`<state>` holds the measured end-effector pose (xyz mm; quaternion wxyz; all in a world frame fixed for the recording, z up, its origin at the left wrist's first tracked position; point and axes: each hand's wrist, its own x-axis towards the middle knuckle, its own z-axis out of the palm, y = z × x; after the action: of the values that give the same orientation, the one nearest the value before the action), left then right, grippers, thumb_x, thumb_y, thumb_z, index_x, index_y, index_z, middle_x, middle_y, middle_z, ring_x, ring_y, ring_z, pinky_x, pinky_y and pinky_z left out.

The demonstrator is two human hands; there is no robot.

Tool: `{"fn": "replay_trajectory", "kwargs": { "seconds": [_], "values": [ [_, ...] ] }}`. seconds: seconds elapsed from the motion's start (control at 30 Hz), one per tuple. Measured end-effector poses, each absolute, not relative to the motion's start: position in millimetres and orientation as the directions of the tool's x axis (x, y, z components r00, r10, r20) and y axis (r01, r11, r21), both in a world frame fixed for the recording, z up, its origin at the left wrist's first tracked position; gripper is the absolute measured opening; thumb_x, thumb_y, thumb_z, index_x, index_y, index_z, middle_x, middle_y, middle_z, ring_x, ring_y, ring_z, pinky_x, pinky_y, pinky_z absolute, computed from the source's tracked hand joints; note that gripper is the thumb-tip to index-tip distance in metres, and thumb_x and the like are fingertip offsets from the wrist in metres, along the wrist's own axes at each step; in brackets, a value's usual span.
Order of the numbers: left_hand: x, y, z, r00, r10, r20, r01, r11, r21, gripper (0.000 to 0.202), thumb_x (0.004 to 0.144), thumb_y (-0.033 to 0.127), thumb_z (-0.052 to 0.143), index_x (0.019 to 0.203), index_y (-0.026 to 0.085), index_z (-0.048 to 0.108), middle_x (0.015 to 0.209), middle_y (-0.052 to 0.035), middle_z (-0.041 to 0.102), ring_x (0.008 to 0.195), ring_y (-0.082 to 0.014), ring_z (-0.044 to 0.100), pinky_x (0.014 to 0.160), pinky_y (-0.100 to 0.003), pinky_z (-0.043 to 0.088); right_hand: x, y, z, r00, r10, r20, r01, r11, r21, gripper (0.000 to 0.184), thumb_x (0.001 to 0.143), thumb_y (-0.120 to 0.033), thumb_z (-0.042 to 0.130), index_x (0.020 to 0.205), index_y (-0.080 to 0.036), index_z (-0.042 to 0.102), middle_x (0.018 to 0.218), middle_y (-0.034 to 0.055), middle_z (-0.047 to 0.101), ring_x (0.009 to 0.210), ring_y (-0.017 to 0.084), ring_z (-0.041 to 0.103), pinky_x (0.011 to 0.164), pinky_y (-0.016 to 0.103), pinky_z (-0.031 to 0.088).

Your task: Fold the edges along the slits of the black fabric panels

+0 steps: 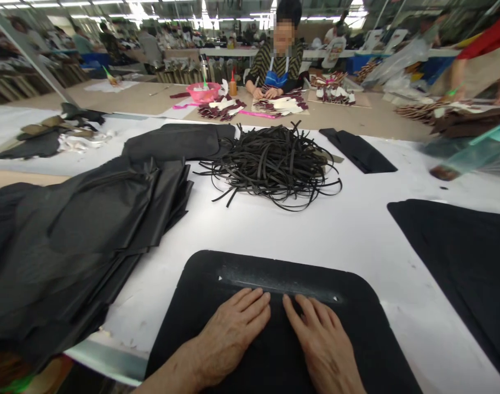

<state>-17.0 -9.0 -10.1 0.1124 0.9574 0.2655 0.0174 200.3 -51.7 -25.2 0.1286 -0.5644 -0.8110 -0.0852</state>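
Note:
A black panel (pixel 315 268) with rounded far corners lies flat in front of me on the white tabletop. Near its far edge runs a pale, dusty-looking strip between two small white triangles. My left hand (pixel 229 334) rests on the panel with its fingers stretched out, just short of the strip. Beside it, my right hand (pixel 323 342) also lies on the panel, fingers spread and pointing away from me. Neither hand holds anything.
A tangled heap of narrow black strips (pixel 274 158) sits beyond the panel. Stacked black sheets (pixel 97 219) cover the left side, and another black piece (pixel 459 246) lies at right. Across the table a person (pixel 276 60) handles cream and dark red strips near a pink bowl (pixel 202 93).

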Motion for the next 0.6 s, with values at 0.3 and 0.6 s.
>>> {"fn": "replay_trajectory", "kwargs": {
  "seconds": [0.3,0.6],
  "values": [
    [-74,-21,-7,0.707,0.707,0.004,0.695,-0.697,0.179,0.073,0.063,-0.008,0.033,0.133,0.014,0.038,0.139,-0.0078,0.044,0.129,-0.0188,0.037,0.107,-0.039,0.036,277,-64,-34,-0.518,0.794,0.318,0.855,0.476,0.204,0.043,0.079,-0.005,0.036,0.117,-0.009,0.056,0.106,0.0117,0.063,0.096,0.022,0.058,0.08,0.029,0.048],
    [-83,-26,-17,0.559,0.801,0.214,0.772,-0.597,0.218,0.067,0.069,-0.009,0.03,0.129,0.018,0.044,0.124,-0.0059,0.057,0.119,-0.0205,0.045,0.098,-0.037,0.047,292,-68,-32,-0.408,0.869,0.28,0.913,0.394,0.107,0.034,0.082,-0.01,0.038,0.106,-0.014,0.062,0.1,0.0099,0.064,0.092,0.021,0.06,0.078,0.028,0.049]
  ]
}}
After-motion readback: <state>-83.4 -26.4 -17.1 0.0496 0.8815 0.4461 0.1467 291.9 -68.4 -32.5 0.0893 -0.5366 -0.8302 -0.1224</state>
